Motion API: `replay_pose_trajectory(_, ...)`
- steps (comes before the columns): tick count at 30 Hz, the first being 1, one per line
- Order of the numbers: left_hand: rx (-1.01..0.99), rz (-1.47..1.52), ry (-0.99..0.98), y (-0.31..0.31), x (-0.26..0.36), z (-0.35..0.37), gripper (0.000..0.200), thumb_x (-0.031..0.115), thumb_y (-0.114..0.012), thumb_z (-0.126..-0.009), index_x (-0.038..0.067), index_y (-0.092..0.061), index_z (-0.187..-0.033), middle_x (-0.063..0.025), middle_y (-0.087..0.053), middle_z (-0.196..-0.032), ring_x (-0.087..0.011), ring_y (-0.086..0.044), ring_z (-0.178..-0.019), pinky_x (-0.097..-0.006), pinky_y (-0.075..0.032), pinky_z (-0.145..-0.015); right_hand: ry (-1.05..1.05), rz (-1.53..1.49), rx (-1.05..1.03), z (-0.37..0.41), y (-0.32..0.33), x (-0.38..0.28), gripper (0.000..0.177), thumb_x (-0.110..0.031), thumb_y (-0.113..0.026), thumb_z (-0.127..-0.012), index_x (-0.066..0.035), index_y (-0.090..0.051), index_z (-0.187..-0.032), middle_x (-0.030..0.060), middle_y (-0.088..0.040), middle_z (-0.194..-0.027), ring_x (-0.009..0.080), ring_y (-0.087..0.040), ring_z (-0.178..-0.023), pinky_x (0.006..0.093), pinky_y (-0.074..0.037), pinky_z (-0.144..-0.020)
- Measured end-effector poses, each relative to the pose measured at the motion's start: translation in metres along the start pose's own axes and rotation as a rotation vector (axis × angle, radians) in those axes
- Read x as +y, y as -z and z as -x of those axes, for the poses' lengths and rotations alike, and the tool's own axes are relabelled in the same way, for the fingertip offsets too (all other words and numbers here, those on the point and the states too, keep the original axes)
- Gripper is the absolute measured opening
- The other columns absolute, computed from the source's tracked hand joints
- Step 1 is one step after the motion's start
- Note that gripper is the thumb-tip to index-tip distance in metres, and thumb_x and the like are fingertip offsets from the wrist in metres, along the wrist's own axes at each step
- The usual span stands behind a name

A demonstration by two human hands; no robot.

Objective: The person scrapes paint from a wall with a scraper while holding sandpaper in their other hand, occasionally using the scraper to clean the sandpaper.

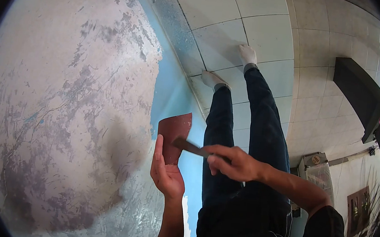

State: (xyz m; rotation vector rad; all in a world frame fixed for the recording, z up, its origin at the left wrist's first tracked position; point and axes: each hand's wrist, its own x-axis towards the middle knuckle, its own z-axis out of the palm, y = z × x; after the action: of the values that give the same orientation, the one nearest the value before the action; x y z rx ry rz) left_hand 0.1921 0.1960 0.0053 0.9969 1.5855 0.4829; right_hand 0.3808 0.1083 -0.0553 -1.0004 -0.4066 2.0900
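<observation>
A bent reddish-brown sheet point(173, 137), much like sandpaper, stands in my left hand point(168, 176), its lower part resting against the palm and fingers. Pale specks mark its edge. My right hand point(233, 163) is closed round the handle of a putty knife point(191, 147), with the forefinger stretched along it. The dark blade points left, and its tip overlaps the face of the sheet. Both hands are in front of my body, close to the patchy wall point(85, 108) on the left.
White, grey and scraped patches cover the wall, with a light blue painted strip point(174, 89) along its edge. Pale floor tiles point(219, 7) lie below, dusty near the wall. My bare feet point(248, 54) stand there. A dark curved structure point(362, 89) is at the right.
</observation>
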Motion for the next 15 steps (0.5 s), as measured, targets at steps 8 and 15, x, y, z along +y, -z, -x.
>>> replay_pose_trajectory(8, 0.031, 0.098, 0.146, 0.0, 0.0, 0.004, 0.059, 0.034, -0.031, -0.111, -0.006, -0.043, -0.153, -0.0228, -0.055, -0.148, -0.0345, -0.06, -0.132, -0.0459, -0.054, -0.107, -0.246, -0.25, -0.122, 0.001, 0.001, 0.014, 0.033, -0.034, -0.044, -0.114, -0.006, -0.061, -0.118, -0.0003, -0.06, -0.076, 0.0073, -0.051, -0.063, 0.0276, -0.044, -0.06)
replay_pose_trajectory(15, 0.025, 0.051, 0.153, 0.0, -0.001, 0.011, 0.057, 0.031, -0.035, -0.111, -0.008, -0.044, -0.152, -0.022, -0.051, -0.152, -0.0335, -0.059, -0.133, -0.0459, -0.053, -0.108, -0.358, -0.431, -0.114, 0.008, -0.003, 0.023, 0.032, -0.035, -0.046, -0.113, -0.007, -0.062, -0.117, -0.0012, -0.055, -0.073, 0.0056, -0.05, -0.06, 0.0248, -0.043, -0.054)
